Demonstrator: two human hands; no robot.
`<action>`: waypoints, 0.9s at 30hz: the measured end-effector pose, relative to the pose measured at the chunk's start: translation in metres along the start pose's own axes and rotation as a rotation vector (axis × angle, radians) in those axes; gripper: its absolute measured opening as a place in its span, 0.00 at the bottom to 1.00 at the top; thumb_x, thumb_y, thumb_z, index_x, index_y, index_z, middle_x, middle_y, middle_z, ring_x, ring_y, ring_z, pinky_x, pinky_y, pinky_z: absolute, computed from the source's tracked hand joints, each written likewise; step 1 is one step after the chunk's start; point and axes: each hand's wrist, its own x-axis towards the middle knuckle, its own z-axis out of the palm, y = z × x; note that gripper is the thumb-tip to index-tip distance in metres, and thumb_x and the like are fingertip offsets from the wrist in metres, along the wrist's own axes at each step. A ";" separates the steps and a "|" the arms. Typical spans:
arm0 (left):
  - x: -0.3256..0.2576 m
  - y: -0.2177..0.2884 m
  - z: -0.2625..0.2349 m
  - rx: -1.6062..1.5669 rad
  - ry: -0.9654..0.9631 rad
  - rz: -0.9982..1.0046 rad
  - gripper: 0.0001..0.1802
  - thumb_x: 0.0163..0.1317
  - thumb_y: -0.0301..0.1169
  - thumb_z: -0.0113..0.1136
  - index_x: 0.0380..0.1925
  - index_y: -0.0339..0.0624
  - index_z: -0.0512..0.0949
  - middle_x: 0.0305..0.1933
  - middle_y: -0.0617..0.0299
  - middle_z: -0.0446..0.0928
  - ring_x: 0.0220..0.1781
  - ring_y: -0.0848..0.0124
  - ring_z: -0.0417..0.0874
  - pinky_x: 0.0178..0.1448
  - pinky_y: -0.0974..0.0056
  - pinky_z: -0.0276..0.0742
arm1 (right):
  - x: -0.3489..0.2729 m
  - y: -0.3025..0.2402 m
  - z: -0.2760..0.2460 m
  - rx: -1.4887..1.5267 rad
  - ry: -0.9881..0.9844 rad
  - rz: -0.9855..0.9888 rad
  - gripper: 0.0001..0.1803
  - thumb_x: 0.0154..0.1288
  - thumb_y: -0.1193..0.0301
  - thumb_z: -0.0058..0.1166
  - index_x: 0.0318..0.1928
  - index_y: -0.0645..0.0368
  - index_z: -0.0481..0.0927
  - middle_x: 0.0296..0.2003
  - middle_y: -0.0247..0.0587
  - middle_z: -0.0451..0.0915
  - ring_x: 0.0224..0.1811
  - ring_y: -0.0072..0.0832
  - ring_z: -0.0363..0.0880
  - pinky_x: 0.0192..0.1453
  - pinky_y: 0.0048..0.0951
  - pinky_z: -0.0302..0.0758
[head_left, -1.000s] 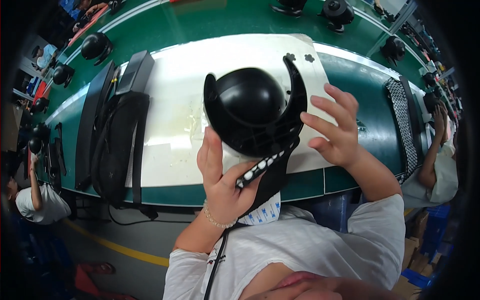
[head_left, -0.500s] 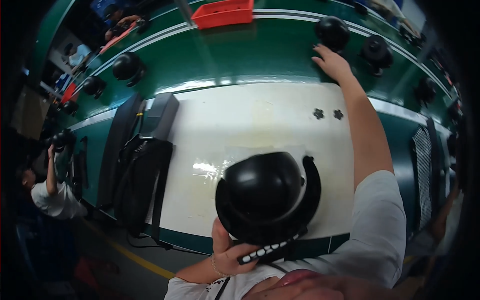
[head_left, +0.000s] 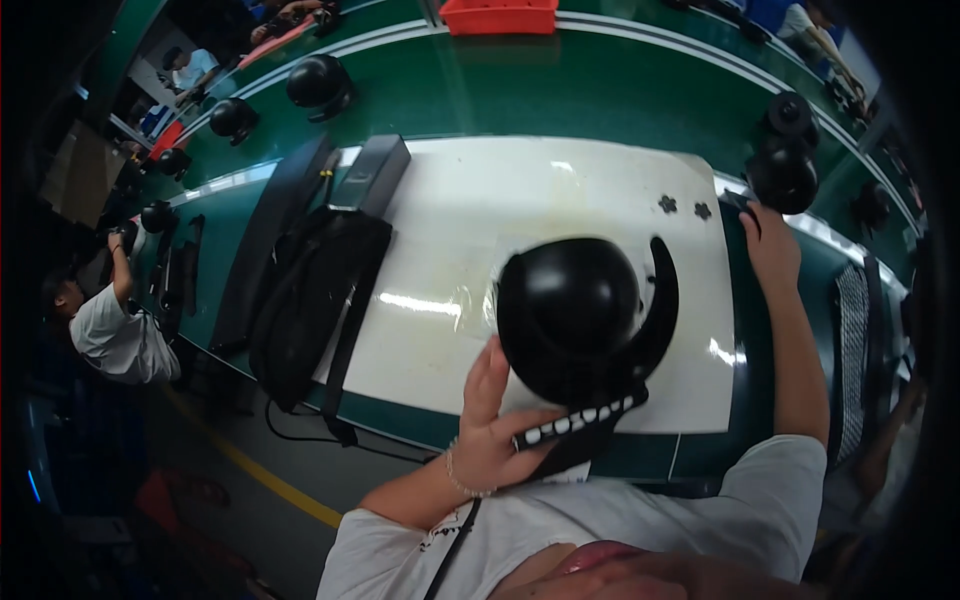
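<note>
In front of me, above the white mat (head_left: 440, 250), is a glossy black dome-shaped housing (head_left: 575, 300) with a curved black arm (head_left: 662, 300) on its right side. A dark band with white patches (head_left: 580, 420) runs along its near edge. My left hand (head_left: 495, 425) grips this housing from below left, fingers against its side and across the band's left end. To the far right, my right hand (head_left: 775, 245) is closed on the base of a second black dome-shaped housing (head_left: 783, 180) at the green belt's near edge. Part of that grip is hidden.
Two small dark flower-shaped knobs (head_left: 668, 204) lie on the mat. A black bag (head_left: 315, 300) and a grey box (head_left: 372, 175) sit at its left. More black housings (head_left: 318, 82) stand along the green belt (head_left: 450, 95). A red bin (head_left: 498, 16) is beyond; a co-worker (head_left: 115, 320) works at left.
My right hand has come nearer and to the right, bringing the second housing along the belt. My left hand still holds the first housing. The whole view has shifted.
</note>
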 end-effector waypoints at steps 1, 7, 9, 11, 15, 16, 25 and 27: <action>0.003 0.002 -0.002 -0.004 -0.020 -0.018 0.14 0.37 0.27 0.68 0.30 0.46 0.80 0.69 0.47 0.45 0.67 0.43 0.49 0.65 0.49 0.51 | -0.019 -0.004 -0.014 -0.017 -0.033 0.014 0.16 0.62 0.61 0.45 0.47 0.53 0.74 0.40 0.42 0.77 0.41 0.40 0.75 0.44 0.34 0.72; 0.012 0.005 -0.004 -0.082 0.037 0.002 0.13 0.41 0.27 0.69 0.26 0.39 0.75 0.66 0.38 0.47 0.68 0.45 0.50 0.66 0.52 0.48 | -0.073 -0.055 -0.079 0.278 0.010 -0.131 0.13 0.61 0.69 0.46 0.47 0.56 0.75 0.44 0.42 0.77 0.46 0.36 0.75 0.48 0.29 0.71; 0.011 0.007 -0.006 -0.103 0.075 -0.006 0.14 0.39 0.26 0.69 0.28 0.41 0.76 0.66 0.43 0.53 0.68 0.45 0.48 0.66 0.52 0.48 | -0.086 -0.091 -0.106 0.626 -0.021 -0.252 0.13 0.55 0.74 0.53 0.43 0.60 0.77 0.40 0.44 0.78 0.40 0.35 0.77 0.44 0.30 0.71; 0.011 0.012 -0.008 -0.071 0.084 -0.006 0.13 0.39 0.26 0.69 0.27 0.41 0.76 0.66 0.44 0.53 0.68 0.45 0.48 0.66 0.52 0.49 | -0.095 -0.127 -0.128 0.825 -0.015 -0.491 0.13 0.50 0.74 0.57 0.40 0.60 0.78 0.38 0.42 0.78 0.36 0.34 0.75 0.40 0.31 0.70; 0.012 0.026 -0.015 0.024 0.110 0.028 0.10 0.40 0.28 0.69 0.24 0.41 0.78 0.65 0.47 0.55 0.69 0.47 0.48 0.65 0.53 0.49 | -0.092 -0.182 -0.163 0.855 0.012 -0.880 0.13 0.48 0.70 0.60 0.37 0.55 0.78 0.39 0.33 0.77 0.41 0.30 0.73 0.42 0.30 0.66; 0.012 0.029 -0.015 0.073 0.117 0.054 0.09 0.40 0.28 0.69 0.23 0.41 0.78 0.65 0.47 0.56 0.69 0.47 0.48 0.65 0.53 0.49 | -0.092 -0.189 -0.165 0.853 -0.003 -0.896 0.12 0.48 0.69 0.60 0.36 0.55 0.78 0.39 0.32 0.77 0.43 0.29 0.72 0.43 0.30 0.65; 0.010 0.038 -0.017 0.008 0.100 -0.024 0.09 0.41 0.27 0.69 0.21 0.39 0.77 0.64 0.48 0.59 0.68 0.48 0.49 0.65 0.54 0.49 | -0.103 -0.190 -0.143 0.652 0.364 -0.964 0.12 0.41 0.71 0.60 0.31 0.55 0.80 0.38 0.29 0.79 0.42 0.27 0.74 0.42 0.26 0.61; 0.012 0.038 -0.017 0.008 0.106 -0.049 0.09 0.40 0.27 0.69 0.21 0.39 0.77 0.64 0.49 0.59 0.68 0.49 0.49 0.65 0.55 0.48 | -0.099 -0.191 -0.142 0.679 0.369 -0.923 0.12 0.40 0.71 0.60 0.31 0.55 0.80 0.39 0.30 0.79 0.42 0.27 0.74 0.42 0.27 0.61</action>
